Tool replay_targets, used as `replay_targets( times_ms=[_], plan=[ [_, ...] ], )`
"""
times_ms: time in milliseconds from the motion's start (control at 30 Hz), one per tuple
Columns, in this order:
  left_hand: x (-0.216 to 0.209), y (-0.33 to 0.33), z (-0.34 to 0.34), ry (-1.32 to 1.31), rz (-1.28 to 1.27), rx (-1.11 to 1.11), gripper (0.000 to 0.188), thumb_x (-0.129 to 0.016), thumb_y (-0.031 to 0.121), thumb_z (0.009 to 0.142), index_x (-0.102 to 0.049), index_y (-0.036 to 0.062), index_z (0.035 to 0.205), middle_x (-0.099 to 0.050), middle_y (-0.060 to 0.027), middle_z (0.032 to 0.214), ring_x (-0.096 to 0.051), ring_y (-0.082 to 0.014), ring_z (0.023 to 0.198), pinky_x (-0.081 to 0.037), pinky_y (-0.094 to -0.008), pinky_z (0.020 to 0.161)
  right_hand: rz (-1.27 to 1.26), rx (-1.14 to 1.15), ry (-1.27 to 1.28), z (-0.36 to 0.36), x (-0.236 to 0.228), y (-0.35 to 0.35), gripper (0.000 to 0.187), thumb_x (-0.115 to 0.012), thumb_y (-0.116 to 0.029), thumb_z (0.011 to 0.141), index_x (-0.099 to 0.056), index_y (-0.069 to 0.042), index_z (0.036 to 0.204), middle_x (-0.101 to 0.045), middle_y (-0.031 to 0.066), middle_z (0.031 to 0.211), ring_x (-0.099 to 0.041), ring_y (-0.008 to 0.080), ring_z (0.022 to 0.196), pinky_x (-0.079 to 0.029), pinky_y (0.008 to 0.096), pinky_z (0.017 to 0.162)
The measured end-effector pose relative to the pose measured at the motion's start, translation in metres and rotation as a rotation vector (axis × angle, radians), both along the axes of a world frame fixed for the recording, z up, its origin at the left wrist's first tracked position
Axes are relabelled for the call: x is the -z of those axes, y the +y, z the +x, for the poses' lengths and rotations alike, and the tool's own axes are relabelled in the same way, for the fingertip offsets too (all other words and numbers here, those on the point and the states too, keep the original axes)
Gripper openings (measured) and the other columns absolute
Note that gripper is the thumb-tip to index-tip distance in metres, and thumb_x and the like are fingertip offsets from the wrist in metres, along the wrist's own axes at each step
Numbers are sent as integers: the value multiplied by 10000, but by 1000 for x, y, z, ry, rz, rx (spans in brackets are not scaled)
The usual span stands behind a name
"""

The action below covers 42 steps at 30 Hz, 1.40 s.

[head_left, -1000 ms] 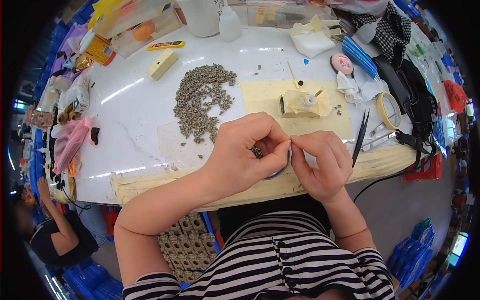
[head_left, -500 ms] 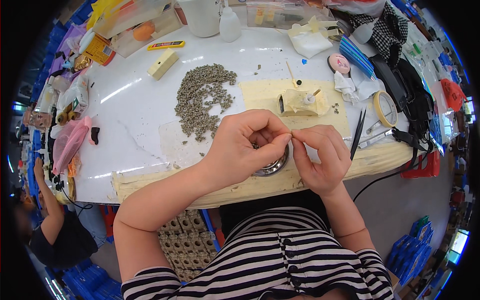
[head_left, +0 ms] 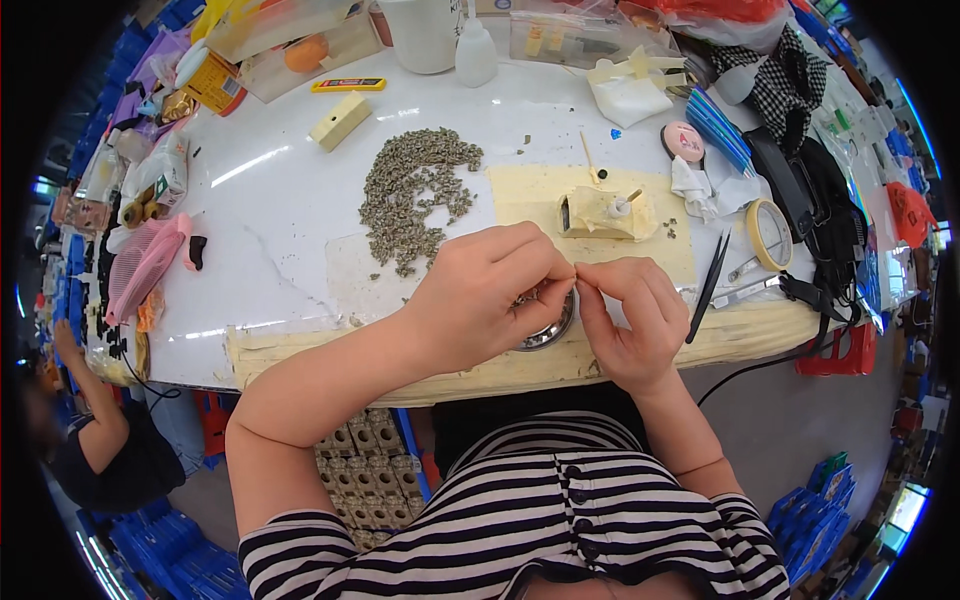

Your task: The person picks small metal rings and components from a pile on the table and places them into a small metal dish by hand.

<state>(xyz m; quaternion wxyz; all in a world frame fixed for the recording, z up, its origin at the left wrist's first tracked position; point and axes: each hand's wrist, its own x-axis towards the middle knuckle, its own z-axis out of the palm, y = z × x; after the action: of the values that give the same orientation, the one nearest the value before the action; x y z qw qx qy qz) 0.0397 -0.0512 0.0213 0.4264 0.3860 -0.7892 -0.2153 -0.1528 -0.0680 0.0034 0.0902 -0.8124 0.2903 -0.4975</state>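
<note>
The person's left hand (head_left: 495, 290) had its thumb and forefinger pressed together at the tips; the right hand (head_left: 638, 320) did likewise, and the two pinches met over the worktop (head_left: 265, 285), towards its near edge; whatever they gripped was too small to tell. A steel bowl (head_left: 552, 336) sat beneath the left hand, by the near edge, partly hidden; a grey pile (head_left: 400, 190) of small parts lay beyond the left hand, between the near and far edges; a taped block (head_left: 605, 218) stood right of it; black tweezers (head_left: 711, 285) lay towards the near right corner, near a tape roll (head_left: 755, 238).
</note>
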Motion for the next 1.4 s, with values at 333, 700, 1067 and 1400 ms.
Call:
replay_targets(
  times_ms=[333,700,1067,1400],
  plan=[
    [-2,6,-5,209,206,1,63,-685,32,850,-636,-2,872,-616,-70,762,-627,-147,623,-516,-265,572,45,-59,-24,-3,-2,-2,229,-766,64,693,-681,-7,893,-661,95,779,-635,250,661,-501,322,575],
    [-2,7,-2,378,629,99,74,-648,45,929,-612,-16,905,-624,-2,821,-567,-40,702,-492,-196,622,-31,-54,-14,-2,-1,0,250,-748,73,665,-666,-4,889,-647,94,769,-628,251,656,-501,325,565],
    [8,17,-15,433,483,25,53,-675,-18,871,-626,-3,858,-615,-16,809,-555,-52,733,-451,-204,619,-35,-59,-29,-4,1,4,258,-740,68,634,-643,-18,857,-615,80,737,-603,238,623,-485,313,541],
    [6,14,-20,337,145,-23,77,-714,-28,811,-646,4,830,-622,-51,758,-607,-103,636,-483,-234,561,70,-104,-132,-8,-2,2,251,-756,78,663,-691,-13,887,-659,92,764,-643,242,651,-503,312,568]
  ],
)
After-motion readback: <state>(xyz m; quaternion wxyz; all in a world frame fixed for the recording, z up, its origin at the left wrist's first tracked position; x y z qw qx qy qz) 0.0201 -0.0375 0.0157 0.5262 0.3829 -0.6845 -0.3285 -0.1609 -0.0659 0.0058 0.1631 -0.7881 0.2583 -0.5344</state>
